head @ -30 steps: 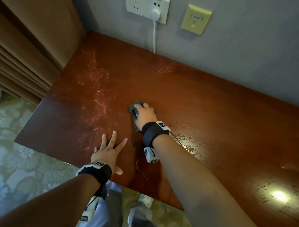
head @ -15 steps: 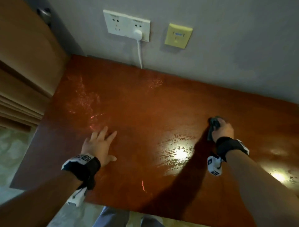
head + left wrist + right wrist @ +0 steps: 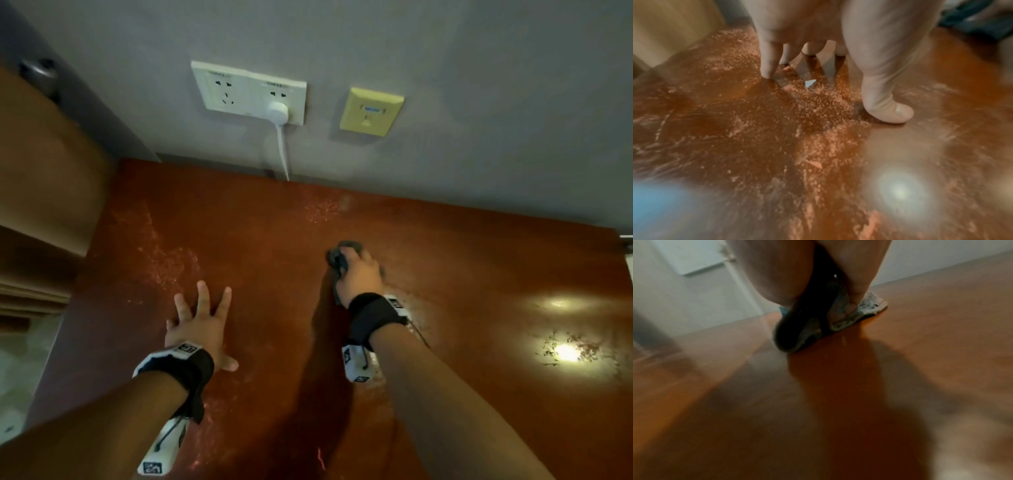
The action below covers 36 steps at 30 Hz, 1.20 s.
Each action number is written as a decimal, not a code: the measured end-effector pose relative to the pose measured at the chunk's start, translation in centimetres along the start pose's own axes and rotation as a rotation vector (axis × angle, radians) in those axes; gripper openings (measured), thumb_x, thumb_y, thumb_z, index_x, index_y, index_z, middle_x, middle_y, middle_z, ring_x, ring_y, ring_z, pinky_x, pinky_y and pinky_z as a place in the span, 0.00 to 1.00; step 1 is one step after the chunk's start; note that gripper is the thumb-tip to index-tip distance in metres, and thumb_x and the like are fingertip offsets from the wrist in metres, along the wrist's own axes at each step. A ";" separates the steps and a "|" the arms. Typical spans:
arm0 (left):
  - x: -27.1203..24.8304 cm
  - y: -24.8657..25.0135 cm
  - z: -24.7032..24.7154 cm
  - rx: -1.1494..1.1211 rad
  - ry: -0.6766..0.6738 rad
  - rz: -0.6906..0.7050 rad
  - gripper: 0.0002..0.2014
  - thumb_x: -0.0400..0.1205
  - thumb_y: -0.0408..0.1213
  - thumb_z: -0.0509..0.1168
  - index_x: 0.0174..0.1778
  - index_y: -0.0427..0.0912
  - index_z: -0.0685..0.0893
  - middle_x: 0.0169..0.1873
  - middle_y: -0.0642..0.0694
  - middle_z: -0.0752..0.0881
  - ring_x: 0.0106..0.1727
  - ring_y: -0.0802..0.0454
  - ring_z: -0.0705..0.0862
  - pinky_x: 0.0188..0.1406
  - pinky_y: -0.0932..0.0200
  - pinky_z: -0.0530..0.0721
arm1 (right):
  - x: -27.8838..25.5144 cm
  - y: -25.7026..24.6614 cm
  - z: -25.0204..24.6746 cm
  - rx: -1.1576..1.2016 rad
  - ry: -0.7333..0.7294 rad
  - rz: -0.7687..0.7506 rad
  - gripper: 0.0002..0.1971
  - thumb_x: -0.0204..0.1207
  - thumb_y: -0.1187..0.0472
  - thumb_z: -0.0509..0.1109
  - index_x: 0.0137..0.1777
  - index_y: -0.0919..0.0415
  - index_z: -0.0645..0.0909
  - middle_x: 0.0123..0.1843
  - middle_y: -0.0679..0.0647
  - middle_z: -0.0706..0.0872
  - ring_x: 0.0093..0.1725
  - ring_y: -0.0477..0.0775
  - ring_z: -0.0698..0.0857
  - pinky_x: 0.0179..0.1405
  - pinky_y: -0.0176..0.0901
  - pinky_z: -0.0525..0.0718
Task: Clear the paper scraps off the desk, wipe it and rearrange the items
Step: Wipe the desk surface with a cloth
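Note:
A glossy red-brown desk [image 3: 267, 240] fills the head view, bare of loose items. My right hand [image 3: 358, 270] presses a crumpled dark grey cloth [image 3: 339, 255] onto the desk's middle, fingers curled over it. The right wrist view shows the cloth [image 3: 812, 321] bunched under the palm, its pale edge sticking out to the right. My left hand [image 3: 198, 318] lies flat on the desk nearer the front left, fingers spread and holding nothing. In the left wrist view its fingertips [image 3: 767, 71] touch the desk [image 3: 735, 129], which is streaked with pale smears and specks.
A grey wall runs along the desk's back edge, with a white double socket [image 3: 248, 92], a plugged-in white cable [image 3: 282, 150] dropping behind the desk, and a yellow data outlet [image 3: 371, 111]. Tan curtain folds [image 3: 41, 178] hang at the left. Lamp glare [image 3: 565, 353] shows at right.
My right hand swept the cloth to the right, then back leftward and farther from me. The left hand stayed flat on the desk. The head view tilted up toward the wall.

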State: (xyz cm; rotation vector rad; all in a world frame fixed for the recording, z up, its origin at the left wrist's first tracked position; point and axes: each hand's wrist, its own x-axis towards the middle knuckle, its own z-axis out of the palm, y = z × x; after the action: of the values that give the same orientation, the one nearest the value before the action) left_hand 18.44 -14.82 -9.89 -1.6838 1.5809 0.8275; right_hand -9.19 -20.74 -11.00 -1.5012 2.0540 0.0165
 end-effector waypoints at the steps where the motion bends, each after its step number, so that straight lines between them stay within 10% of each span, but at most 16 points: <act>1: -0.1 0.1 0.2 -0.001 -0.010 0.003 0.69 0.68 0.58 0.79 0.81 0.61 0.23 0.78 0.43 0.18 0.82 0.26 0.32 0.82 0.30 0.55 | -0.3 -1.8 0.9 -0.003 -0.021 -0.048 0.31 0.78 0.67 0.65 0.80 0.47 0.66 0.78 0.58 0.67 0.73 0.66 0.68 0.72 0.57 0.74; 12: 0.1 0.2 -0.4 0.042 -0.057 0.003 0.68 0.70 0.61 0.77 0.80 0.57 0.22 0.78 0.38 0.18 0.81 0.23 0.32 0.83 0.32 0.51 | -1.1 -8.8 5.5 -0.005 -0.120 -0.287 0.29 0.76 0.67 0.67 0.76 0.47 0.69 0.70 0.56 0.73 0.67 0.64 0.71 0.64 0.57 0.79; 26: 0.7 -0.3 0.0 0.023 -0.062 0.041 0.68 0.70 0.61 0.76 0.74 0.56 0.17 0.75 0.37 0.15 0.79 0.20 0.28 0.83 0.32 0.49 | 5.7 6.6 -5.5 0.092 0.242 0.367 0.26 0.79 0.69 0.67 0.77 0.58 0.72 0.76 0.64 0.70 0.70 0.72 0.74 0.68 0.62 0.79; 36: 0.8 -0.2 -0.4 0.005 -0.084 0.050 0.69 0.70 0.58 0.78 0.78 0.57 0.19 0.73 0.37 0.13 0.78 0.20 0.27 0.83 0.31 0.47 | 4.2 -9.7 2.1 0.018 0.022 -0.104 0.30 0.75 0.67 0.67 0.76 0.49 0.70 0.74 0.59 0.71 0.72 0.67 0.71 0.70 0.58 0.77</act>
State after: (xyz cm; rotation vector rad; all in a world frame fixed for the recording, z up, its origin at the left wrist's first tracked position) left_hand 18.73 -15.59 -10.32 -1.5906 1.5725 0.9071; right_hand -0.59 -27.19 -11.55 -1.6014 1.9854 -0.0598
